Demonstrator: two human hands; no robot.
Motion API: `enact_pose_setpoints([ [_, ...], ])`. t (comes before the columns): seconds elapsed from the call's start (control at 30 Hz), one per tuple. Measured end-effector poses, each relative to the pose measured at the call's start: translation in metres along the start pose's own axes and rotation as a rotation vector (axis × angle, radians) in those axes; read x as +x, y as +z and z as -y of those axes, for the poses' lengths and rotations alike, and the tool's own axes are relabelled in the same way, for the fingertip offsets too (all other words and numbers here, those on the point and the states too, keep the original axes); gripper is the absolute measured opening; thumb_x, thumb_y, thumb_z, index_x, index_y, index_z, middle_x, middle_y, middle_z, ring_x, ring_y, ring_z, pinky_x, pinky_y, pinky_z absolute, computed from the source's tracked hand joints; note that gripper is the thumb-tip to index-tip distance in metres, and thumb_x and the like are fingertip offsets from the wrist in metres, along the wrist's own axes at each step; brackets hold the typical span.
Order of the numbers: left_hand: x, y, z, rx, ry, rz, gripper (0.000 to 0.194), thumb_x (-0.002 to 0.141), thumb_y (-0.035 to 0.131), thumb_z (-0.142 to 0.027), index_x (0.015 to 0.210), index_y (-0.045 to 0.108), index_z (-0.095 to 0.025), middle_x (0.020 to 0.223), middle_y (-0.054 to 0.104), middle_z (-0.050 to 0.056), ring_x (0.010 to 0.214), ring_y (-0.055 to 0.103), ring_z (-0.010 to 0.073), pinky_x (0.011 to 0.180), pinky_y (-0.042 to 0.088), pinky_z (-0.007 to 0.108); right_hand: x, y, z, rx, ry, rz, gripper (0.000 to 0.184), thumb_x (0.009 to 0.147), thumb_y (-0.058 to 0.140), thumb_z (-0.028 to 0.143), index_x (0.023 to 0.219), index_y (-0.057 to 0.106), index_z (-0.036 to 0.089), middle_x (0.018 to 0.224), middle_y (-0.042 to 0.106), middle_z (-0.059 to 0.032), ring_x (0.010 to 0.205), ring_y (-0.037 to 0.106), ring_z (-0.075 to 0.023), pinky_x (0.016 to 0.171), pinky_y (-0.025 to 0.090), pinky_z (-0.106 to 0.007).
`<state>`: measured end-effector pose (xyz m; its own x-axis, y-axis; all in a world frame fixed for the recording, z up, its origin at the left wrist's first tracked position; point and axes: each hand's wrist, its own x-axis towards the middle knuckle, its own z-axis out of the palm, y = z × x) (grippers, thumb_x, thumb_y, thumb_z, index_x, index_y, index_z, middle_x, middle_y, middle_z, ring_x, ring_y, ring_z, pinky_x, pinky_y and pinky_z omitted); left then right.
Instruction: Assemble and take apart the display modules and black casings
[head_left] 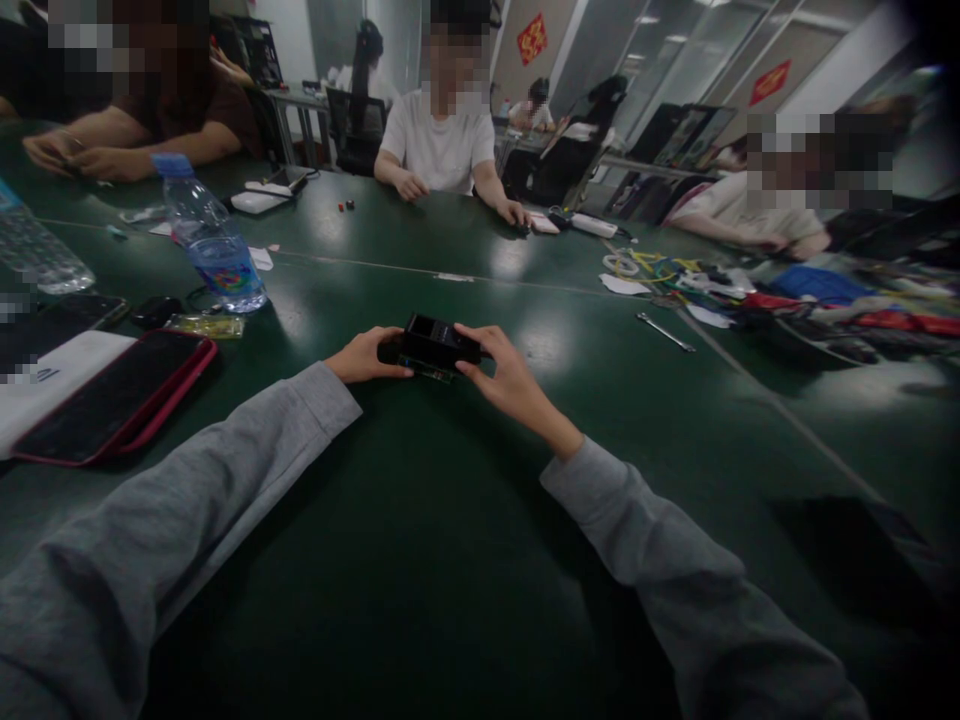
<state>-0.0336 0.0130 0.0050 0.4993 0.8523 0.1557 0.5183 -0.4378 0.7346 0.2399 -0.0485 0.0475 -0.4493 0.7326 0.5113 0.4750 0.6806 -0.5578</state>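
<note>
Between my hands, just above the green table [420, 560], is a small black boxy device [433, 342] with a dark screen-like window at its left end. My right hand [506, 375] pinches its right end, thumb below and fingers on top. A greenish circuit board [427, 371] shows along the underside of the black device. My left hand [367, 355] closes on the left end, its thumb touching the board's edge and a dark part between thumb and fingers. Whether board and black housing are joined cannot be made out.
Left of my arm lie a phone in a red case [120, 395], a white box [45, 375] and a water bottle [214, 245]. A wrench [666, 332] rests at right, before a heap of cables and cloth [795, 290]. Across the table sits a person in white [442, 140].
</note>
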Motion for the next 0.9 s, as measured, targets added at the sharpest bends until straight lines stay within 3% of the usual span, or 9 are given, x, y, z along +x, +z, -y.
enact_pose_setpoints([
  [0.23, -0.001, -0.004, -0.006, 0.09, 0.108, 0.006, 0.08, 0.065, 0.078, -0.047, 0.135, 0.048, -0.025, 0.132, 0.058, 0.01, 0.12, 0.053, 0.0309, 0.103, 0.039, 0.051, -0.013, 0.018, -0.016, -0.1, 0.035, 0.119, 0.053, 0.091, 0.058, 0.027, 0.141, 0.041, 0.03, 0.12, 0.05, -0.0083, 0.107, 0.055, -0.0253, 0.093, 0.052, -0.049],
  [0.57, 0.001, -0.001, 0.0, 0.14, 0.036, -0.013, 0.077, 0.062, 0.077, -0.052, 0.129, 0.052, -0.023, 0.125, 0.061, 0.01, 0.115, 0.056, 0.0298, 0.101, 0.041, 0.049, -0.015, 0.023, -0.018, -0.117, 0.023, 0.097, 0.053, 0.092, 0.057, 0.028, 0.142, 0.039, 0.029, 0.121, 0.049, -0.008, 0.11, 0.054, -0.0247, 0.094, 0.051, -0.046],
  [0.9, -0.001, -0.003, -0.008, 0.102, 0.001, 0.007, 0.077, 0.065, 0.075, -0.055, 0.13, 0.052, -0.021, 0.127, 0.06, 0.011, 0.117, 0.056, 0.0291, 0.103, 0.04, 0.049, -0.016, 0.022, -0.016, -0.105, 0.036, 0.092, 0.052, 0.092, 0.057, 0.029, 0.141, 0.04, 0.028, 0.122, 0.049, -0.0084, 0.109, 0.054, -0.0243, 0.094, 0.051, -0.046],
])
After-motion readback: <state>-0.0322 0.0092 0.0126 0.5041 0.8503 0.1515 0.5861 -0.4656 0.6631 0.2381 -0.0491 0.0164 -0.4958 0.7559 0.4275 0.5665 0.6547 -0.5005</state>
